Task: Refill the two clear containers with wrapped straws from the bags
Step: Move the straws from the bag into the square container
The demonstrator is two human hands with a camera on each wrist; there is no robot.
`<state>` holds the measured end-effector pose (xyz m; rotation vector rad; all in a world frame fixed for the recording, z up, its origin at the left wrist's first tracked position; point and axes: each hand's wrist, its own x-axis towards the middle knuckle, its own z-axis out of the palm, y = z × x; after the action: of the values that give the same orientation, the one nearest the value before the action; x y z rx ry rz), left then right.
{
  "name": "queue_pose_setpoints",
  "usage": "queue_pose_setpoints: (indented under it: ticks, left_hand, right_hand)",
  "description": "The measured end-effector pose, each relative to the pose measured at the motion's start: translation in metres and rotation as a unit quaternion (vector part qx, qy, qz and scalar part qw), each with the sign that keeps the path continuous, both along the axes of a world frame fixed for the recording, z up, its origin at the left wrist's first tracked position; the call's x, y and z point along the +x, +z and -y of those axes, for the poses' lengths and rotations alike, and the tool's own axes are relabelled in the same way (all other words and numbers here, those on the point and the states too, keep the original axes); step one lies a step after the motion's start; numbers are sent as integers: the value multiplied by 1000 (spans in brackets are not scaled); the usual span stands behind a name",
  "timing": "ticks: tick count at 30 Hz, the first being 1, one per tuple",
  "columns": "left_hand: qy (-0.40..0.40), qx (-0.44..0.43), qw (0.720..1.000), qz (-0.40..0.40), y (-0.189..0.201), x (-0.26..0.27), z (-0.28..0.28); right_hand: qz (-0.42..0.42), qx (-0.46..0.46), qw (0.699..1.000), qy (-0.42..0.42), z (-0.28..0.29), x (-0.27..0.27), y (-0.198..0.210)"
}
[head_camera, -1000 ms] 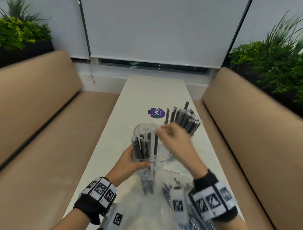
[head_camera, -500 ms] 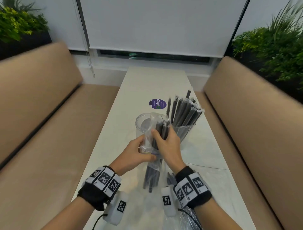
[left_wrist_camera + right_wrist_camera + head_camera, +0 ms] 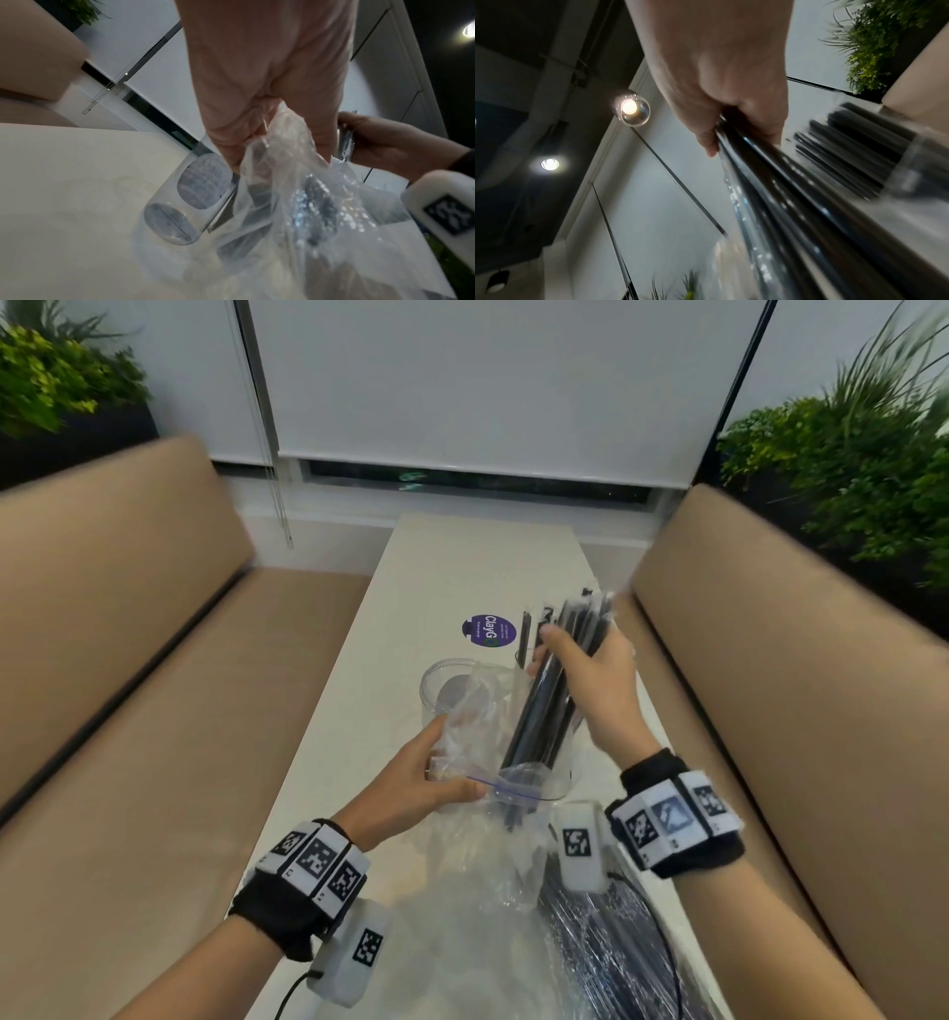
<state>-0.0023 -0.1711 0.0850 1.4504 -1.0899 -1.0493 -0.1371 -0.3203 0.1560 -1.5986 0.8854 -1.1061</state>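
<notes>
I read "ClayG" on the purple round sticker on my pale worktop. My right hand grips glossy black wrapped straws, half out of the crinkly clear bag my left hand pinches beside the empty clear container.

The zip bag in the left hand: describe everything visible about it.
The zip bag is clear, crinkled plastic with a blue zip line at its mouth. The left hand pinches its edge, holding it open above the white table. A bundle of dark wrapped straws, gripped by the right hand, rises slanted from its mouth.
</notes>
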Motion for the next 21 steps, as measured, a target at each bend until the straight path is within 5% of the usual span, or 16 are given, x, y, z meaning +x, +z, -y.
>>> queue_pose_setpoints:
  ticks: [5,10,21]
  left_hand:
    - [1,28,1000,-13,-8,1,-4]
    - [-21,62,998,-4,-18,-1,-5]
    - [-52,172,983,47,-40,5,-3]
  right_hand:
    - [55,-32,998,1,25,-13,74]
    - [144,-116,979,-87,49,-13,123]
    - [1,-155,975,-158,55,33,8]
